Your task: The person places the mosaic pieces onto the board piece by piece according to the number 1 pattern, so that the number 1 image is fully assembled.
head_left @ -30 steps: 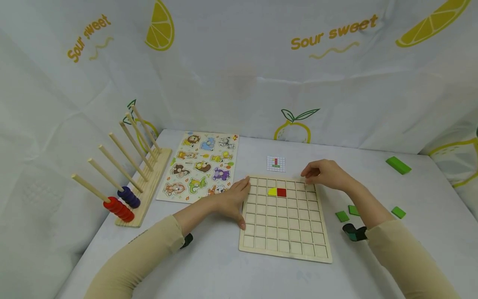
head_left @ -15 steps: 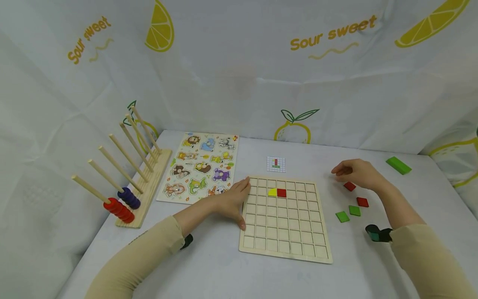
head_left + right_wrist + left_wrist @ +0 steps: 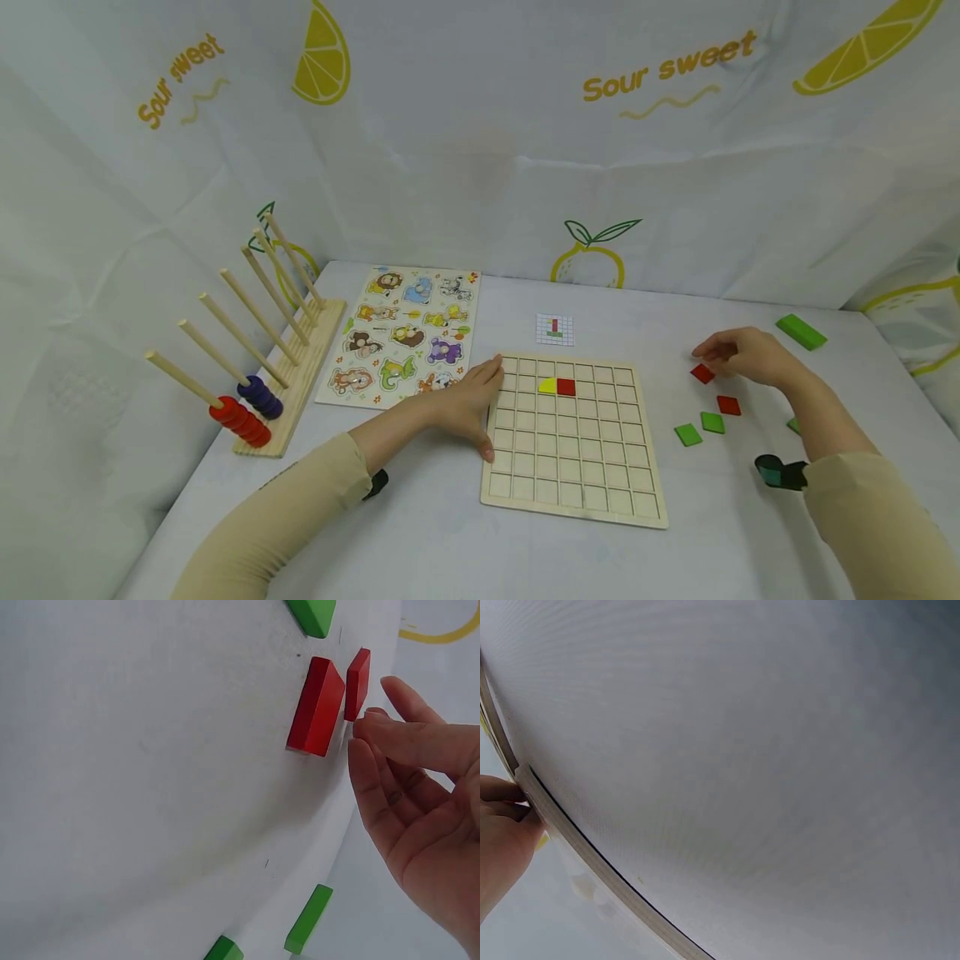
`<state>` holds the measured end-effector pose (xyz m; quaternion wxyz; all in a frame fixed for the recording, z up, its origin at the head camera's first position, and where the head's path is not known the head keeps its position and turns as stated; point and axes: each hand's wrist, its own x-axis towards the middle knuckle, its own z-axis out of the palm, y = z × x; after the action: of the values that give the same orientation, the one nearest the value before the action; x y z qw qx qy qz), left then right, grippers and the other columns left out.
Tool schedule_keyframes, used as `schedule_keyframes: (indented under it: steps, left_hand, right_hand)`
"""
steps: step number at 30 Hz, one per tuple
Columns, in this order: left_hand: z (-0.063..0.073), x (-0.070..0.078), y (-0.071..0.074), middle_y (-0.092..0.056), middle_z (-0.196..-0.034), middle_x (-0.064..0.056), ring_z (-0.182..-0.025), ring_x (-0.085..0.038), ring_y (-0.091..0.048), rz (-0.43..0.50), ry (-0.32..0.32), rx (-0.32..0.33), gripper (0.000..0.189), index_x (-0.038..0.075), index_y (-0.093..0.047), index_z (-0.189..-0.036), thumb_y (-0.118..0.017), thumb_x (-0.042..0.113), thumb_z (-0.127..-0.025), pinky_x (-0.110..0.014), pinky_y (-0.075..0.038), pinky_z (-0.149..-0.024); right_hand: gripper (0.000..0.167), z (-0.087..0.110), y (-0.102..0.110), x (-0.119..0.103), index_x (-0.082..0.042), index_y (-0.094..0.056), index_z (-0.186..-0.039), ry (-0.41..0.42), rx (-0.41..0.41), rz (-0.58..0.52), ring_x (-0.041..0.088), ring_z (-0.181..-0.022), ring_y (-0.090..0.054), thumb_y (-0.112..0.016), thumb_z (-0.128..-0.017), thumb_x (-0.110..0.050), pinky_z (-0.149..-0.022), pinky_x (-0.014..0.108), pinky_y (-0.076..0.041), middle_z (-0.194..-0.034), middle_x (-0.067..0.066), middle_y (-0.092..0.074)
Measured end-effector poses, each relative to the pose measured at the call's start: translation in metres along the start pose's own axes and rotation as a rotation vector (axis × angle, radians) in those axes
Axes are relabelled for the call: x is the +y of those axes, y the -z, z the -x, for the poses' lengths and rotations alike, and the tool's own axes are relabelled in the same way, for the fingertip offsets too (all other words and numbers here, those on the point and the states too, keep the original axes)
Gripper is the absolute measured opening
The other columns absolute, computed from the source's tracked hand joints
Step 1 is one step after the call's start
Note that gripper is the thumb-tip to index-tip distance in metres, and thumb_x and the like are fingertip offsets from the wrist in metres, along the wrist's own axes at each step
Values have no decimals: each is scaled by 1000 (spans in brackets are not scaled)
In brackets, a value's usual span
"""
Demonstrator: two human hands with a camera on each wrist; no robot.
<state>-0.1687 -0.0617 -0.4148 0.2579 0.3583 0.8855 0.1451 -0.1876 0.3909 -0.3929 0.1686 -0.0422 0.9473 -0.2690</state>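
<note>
In the head view my left hand [image 3: 467,408] rests along the left edge of a wooden grid board [image 3: 573,512], thumb and fingers spread against it. The left wrist view shows those fingers at the board's edge [image 3: 600,862]. A yellow quarter-round tile [image 3: 548,385] and a red square tile [image 3: 566,387] lie side by side in the board's second row. My right hand [image 3: 742,354] hovers over a red tile [image 3: 702,373], fingers loosely bent and holding nothing. In the right wrist view its fingertips are close to that red tile [image 3: 358,682], with another red tile [image 3: 319,709] beside it.
Green tiles [image 3: 687,435] lie right of the board, and a green block [image 3: 801,332] is farther back. A small printed pattern card [image 3: 554,330] lies behind the board. At left are an animal puzzle board [image 3: 397,337] and a wooden bead rack [image 3: 300,375].
My right hand has moved right, from the board's upper right corner to above the red tile, uncovering the red tiles on the way. My left hand and the board have stayed put.
</note>
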Motion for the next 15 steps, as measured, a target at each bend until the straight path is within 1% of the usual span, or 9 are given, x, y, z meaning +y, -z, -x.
schedule_keyframes:
  steps: [3,7,10,15]
  left_hand:
    - [0,0,0,14,-166,-20,-157,-34,7,4,0,-2,137,-5,-1,-157,-88,47,-65,-43,-8,-130]
    - [1,0,0,14,-166,-20,-157,-33,7,7,4,-4,137,-5,0,-157,-89,47,-65,-43,-8,-130]
    - [1,0,0,14,-166,-19,-157,-33,7,7,6,-4,138,-5,0,-156,-89,47,-65,-43,-8,-130]
    - [1,0,0,14,-166,-19,-157,-33,8,9,11,-4,137,-5,-1,-157,-89,47,-65,-43,-8,-130]
  right_hand:
    - [35,0,-2,4,8,-64,-118,-9,-11,-9,24,-93,-62,-57,-84,5,-69,20,-55,-114,26,-66]
    - [37,-1,-3,6,6,-66,-119,-10,-19,8,27,-96,-60,-60,-83,4,-72,23,-53,-117,26,-66]
    - [36,-2,-4,6,3,-68,-118,-9,-21,27,29,-97,-59,-63,-82,1,-73,25,-53,-115,24,-67]
    - [32,-4,-6,7,0,-70,-114,-12,-3,60,29,-95,-57,-68,-83,-4,-72,27,-51,-107,19,-68]
